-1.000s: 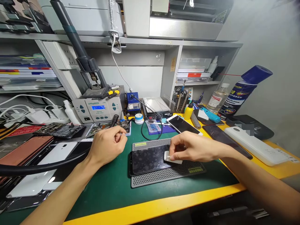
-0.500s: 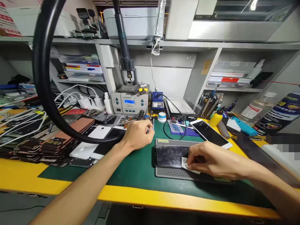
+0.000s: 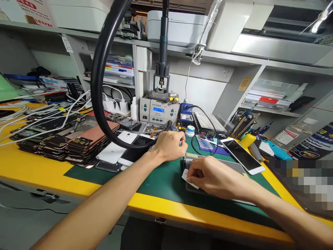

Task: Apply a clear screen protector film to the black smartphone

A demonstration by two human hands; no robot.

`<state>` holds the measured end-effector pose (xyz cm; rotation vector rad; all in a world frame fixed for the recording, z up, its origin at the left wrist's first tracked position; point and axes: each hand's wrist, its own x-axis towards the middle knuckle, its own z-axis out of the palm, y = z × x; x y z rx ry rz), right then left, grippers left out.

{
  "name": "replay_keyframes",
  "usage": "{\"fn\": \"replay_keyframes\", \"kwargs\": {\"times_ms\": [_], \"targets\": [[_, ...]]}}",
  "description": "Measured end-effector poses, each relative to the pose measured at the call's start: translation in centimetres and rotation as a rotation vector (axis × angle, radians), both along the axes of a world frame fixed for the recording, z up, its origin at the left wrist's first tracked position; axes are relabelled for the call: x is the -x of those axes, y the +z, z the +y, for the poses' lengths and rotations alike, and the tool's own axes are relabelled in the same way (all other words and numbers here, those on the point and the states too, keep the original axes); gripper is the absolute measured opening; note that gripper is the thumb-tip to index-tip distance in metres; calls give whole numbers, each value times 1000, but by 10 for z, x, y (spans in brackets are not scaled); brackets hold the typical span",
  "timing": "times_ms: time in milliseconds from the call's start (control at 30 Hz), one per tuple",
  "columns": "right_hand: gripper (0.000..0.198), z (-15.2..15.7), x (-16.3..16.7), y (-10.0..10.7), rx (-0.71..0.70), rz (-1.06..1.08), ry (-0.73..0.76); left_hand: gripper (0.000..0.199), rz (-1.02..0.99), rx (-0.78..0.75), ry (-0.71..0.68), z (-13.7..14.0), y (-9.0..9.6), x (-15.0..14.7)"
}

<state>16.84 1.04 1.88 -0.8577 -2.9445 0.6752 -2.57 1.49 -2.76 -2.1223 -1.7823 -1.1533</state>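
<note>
My right hand [image 3: 208,177] is closed on a small folded white wipe [image 3: 185,175], at the left end of a dark-screened phone [image 3: 187,163]. The hand hides most of this phone. Beneath it lies a grey perforated mat [image 3: 234,167] on the green work mat. To the left, my left hand [image 3: 170,146] is curled closed just above the green mat. A thick black hose [image 3: 96,86] loops down and passes behind that wrist. Whatever the left fingers hold, if anything, is hidden.
Stacked phone parts [image 3: 85,139] and a white phone [image 3: 117,147] lie left. Behind stands a grey station with a blue display [image 3: 158,110]. A round blue-white tub [image 3: 190,131] sits centrally. At right are a white-framed phone [image 3: 243,156] and a yellow bottle [image 3: 247,140].
My right hand has moved the wipe from the phone's right part to its left end, covering most of the screen. My left hand stays closed near the hose. The head view has turned.
</note>
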Motion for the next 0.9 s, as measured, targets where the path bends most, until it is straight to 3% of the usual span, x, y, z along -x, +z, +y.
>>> {"fn": "replay_keyframes", "kwargs": {"times_ms": [167,567,900], "targets": [[17,2,10,2,84,-51,-71,9,0,16,-9,0,0,0],[18,22,10,-2,288,8,-64,11,10,13,5,2,-2,3],[17,29,12,-7,322,64,-87,11,17,10,10,2,-3,2]]}}
